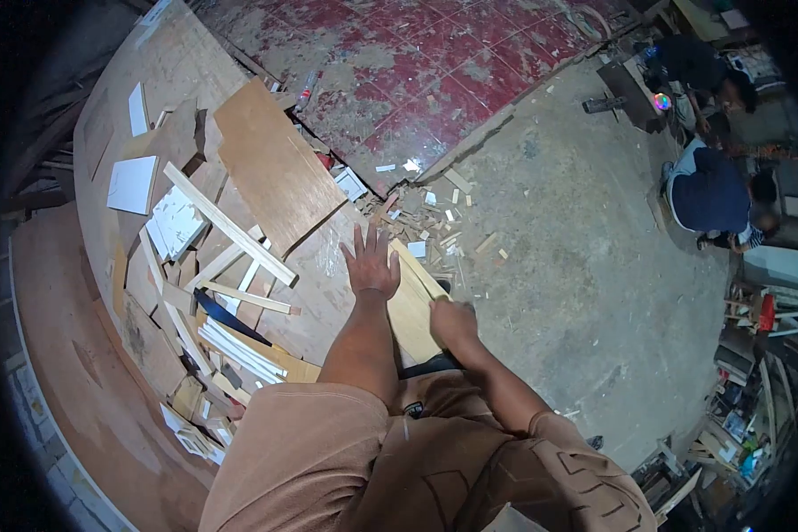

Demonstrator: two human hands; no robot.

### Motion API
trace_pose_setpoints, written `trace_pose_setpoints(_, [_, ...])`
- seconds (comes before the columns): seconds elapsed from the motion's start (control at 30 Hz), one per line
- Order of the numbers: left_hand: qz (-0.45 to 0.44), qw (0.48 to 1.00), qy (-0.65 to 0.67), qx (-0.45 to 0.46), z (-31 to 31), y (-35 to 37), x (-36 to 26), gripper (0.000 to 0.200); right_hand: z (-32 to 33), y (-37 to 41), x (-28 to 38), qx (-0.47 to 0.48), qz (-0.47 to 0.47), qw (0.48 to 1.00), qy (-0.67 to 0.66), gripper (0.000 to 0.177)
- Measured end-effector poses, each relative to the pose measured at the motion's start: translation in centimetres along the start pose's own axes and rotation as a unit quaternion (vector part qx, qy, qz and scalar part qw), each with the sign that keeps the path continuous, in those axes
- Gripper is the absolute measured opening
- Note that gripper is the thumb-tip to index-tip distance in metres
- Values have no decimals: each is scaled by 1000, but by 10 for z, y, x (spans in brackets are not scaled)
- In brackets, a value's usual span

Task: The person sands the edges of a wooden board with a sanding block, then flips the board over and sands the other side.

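My left hand (371, 263) lies flat with its fingers spread, at the left edge of a pale wooden board (408, 310) near the centre. My right hand (454, 323) is closed at the board's right edge, beside a narrow pale strip (419, 269). What its fingers wrap round is hidden from above. A large brown plywood sheet (279, 173) lies beyond my left hand. To the left, a long pale wooden stick (230, 226) rests across scraps, and a dark blue handsaw (226, 317) lies below it.
White offcuts (133, 184) and wood pieces cover the worktable (186, 53) on the left. Small scraps (434, 213) litter the concrete floor (576, 239). Two people (711, 191) crouch at the upper right. Piled clutter (736, 434) stands at the lower right.
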State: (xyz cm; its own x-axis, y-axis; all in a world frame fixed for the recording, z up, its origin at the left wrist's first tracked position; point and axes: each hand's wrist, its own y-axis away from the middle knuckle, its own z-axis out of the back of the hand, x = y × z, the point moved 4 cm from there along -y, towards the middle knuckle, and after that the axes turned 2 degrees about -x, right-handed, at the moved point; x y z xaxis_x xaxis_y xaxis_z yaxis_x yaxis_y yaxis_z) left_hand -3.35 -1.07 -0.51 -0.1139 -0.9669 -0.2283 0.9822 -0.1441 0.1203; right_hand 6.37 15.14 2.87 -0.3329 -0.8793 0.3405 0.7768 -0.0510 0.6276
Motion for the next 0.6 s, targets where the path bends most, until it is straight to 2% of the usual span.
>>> trace_pose_setpoints(0.13, [9,1000,-5,27,0,0,-1,51,16,71,-48,39,-29,999,-16,40])
trace_pose_setpoints(0.2, [5,1000,-3,15,-2,0,0,51,49,110,-49,85,-71,993,34,39])
trace_pose_setpoints(0.27, [0,1000,-4,6,-2,4,0,51,57,113,-45,91,-78,993,26,38])
trace_pose_setpoints(0.37, [4,1000,-21,20,-1,-1,-2,52,31,71,-45,85,-73,994,-13,41])
trace_pose_setpoints(0.43, [4,999,-23,23,-3,0,-1,52,21,36,-18,72,-18,997,-26,39])
trace_pose_setpoints(0.5, [4,1000,-21,17,-3,1,-2,52,-8,-4,-6,19,-7,999,-33,38])
trace_pose_setpoints(0.6, [6,1000,-19,18,2,0,-1,53,-11,-4,-10,24,-15,999,-33,38])
